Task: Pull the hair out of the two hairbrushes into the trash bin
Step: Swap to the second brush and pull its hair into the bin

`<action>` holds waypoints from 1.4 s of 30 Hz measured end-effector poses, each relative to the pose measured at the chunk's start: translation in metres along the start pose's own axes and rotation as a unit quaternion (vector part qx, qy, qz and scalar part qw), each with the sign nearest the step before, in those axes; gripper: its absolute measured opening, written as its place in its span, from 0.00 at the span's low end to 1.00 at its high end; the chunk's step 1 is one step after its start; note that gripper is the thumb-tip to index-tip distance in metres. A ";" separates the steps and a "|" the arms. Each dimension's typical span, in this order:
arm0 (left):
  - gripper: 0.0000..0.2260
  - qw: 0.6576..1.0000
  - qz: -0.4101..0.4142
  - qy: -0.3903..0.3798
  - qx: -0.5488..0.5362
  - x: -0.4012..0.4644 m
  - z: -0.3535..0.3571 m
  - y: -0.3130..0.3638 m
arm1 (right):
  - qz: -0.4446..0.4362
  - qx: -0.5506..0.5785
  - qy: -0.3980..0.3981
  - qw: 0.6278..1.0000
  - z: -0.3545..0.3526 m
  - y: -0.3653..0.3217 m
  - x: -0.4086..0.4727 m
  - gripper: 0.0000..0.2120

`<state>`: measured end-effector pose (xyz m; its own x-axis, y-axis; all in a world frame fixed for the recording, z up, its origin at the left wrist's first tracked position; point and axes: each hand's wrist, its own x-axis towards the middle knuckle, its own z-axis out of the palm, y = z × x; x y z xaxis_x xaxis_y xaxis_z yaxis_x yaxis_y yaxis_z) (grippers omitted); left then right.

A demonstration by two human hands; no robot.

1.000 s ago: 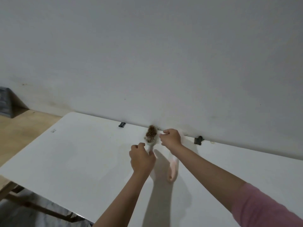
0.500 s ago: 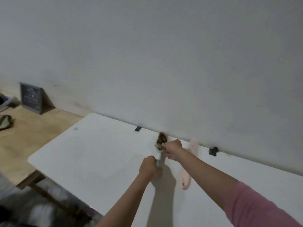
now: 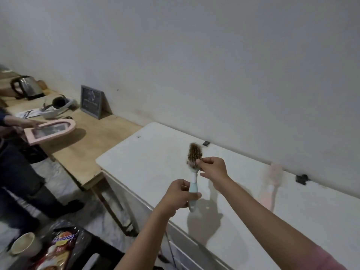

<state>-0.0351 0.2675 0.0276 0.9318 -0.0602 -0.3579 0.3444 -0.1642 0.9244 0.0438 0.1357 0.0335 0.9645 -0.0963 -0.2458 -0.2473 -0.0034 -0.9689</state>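
The right hand [image 3: 213,170] has its fingertips pinched into the brown hair [image 3: 193,152] matted on the brush head, while the left hand [image 3: 178,195] is wrapped round the pale blue hairbrush [image 3: 192,189] handle, holding it upright above the white table [image 3: 152,162]. I'd grab the mat low at the bristle roots and peel it off whole, with the handle gripped steady. The pink hairbrush [image 3: 272,180] lies blurred near the wall, and the dark bag by the floor, lower left, may be the trash bin [image 3: 81,248].

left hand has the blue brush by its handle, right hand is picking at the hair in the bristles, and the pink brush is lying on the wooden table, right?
Not quite. The pink brush lies on the white table, near the wall, as the head view shows. The rest holds: the left hand grips the blue brush by its handle and the right hand pinches the hair.
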 end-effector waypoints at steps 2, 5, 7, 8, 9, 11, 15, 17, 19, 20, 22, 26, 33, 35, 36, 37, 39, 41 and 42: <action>0.14 0.999 -0.015 0.016 -0.033 -0.020 -0.025 -0.011 | 0.003 0.006 -0.020 1.000 0.030 0.004 -0.017 0.06; 0.15 0.996 -0.028 0.037 -0.075 -0.053 -0.058 -0.028 | 0.011 0.007 -0.045 0.999 0.072 0.013 -0.044 0.04; 0.15 0.994 -0.031 0.041 -0.092 -0.071 -0.080 -0.041 | 0.022 -0.002 -0.061 0.998 0.100 0.021 -0.059 0.04; 0.14 0.994 -0.033 0.044 -0.099 -0.081 -0.094 -0.052 | 0.026 -0.010 -0.072 0.997 0.116 0.027 -0.069 0.04; 0.13 0.993 -0.035 0.045 -0.105 -0.087 -0.102 -0.059 | 0.028 -0.012 -0.074 0.997 0.125 0.031 -0.075 0.05; 0.11 0.990 -0.044 0.056 -0.119 -0.098 -0.117 -0.074 | 0.025 -0.019 -0.083 0.996 0.142 0.038 -0.087 0.04; 0.11 0.986 -0.058 0.074 -0.140 -0.116 -0.146 -0.116 | 0.030 -0.048 -0.116 0.992 0.181 0.065 -0.108 0.05; 0.18 0.982 -0.062 0.083 -0.156 -0.126 -0.157 -0.143 | 0.040 -0.055 -0.132 0.989 0.200 0.089 -0.118 0.03; 0.23 0.978 -0.064 0.093 -0.173 -0.132 -0.163 -0.168 | 0.047 -0.065 -0.141 0.987 0.215 0.113 -0.125 0.07; 0.21 0.976 -0.065 0.100 -0.183 -0.132 -0.165 -0.180 | 0.051 -0.067 -0.142 0.986 0.221 0.124 -0.126 0.09; 0.17 0.971 -0.067 0.114 -0.199 -0.133 -0.168 -0.206 | 0.051 -0.076 -0.144 0.985 0.231 0.147 -0.130 0.09; 0.22 0.970 -0.067 0.130 -0.194 -0.134 -0.164 -0.246 | 0.057 -0.085 -0.159 0.982 0.237 0.187 -0.130 0.11; 0.17 0.970 -0.061 0.159 -0.171 -0.121 -0.146 -0.298 | 0.067 -0.072 -0.158 0.983 0.231 0.237 -0.119 0.12; 0.15 0.973 -0.052 0.158 -0.163 -0.120 -0.138 -0.306 | 0.061 -0.085 -0.155 0.982 0.232 0.249 -0.114 0.14; 0.15 0.974 -0.047 0.156 -0.160 -0.120 -0.132 -0.309 | 0.055 -0.091 -0.158 0.982 0.231 0.254 -0.114 0.15; 0.16 0.974 -0.042 0.156 -0.156 -0.122 -0.126 -0.314 | 0.051 -0.095 -0.164 0.981 0.229 0.259 -0.116 0.16; 0.17 0.976 -0.037 0.155 -0.150 -0.135 -0.112 -0.322 | 0.061 -0.102 -0.168 0.979 0.222 0.272 -0.122 0.19; 0.17 0.978 -0.039 0.152 -0.141 -0.151 -0.099 -0.330 | 0.079 -0.096 -0.165 0.978 0.214 0.279 -0.133 0.15; 0.17 0.979 -0.041 0.150 -0.135 -0.160 -0.093 -0.332 | 0.082 -0.094 -0.160 0.979 0.210 0.281 -0.141 0.13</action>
<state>-0.2878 0.4236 -0.2101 0.8775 0.2401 -0.4151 0.3994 0.1132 0.9098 -0.1419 0.3575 -0.2095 0.8823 0.2065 -0.4230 -0.3848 -0.2010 -0.9008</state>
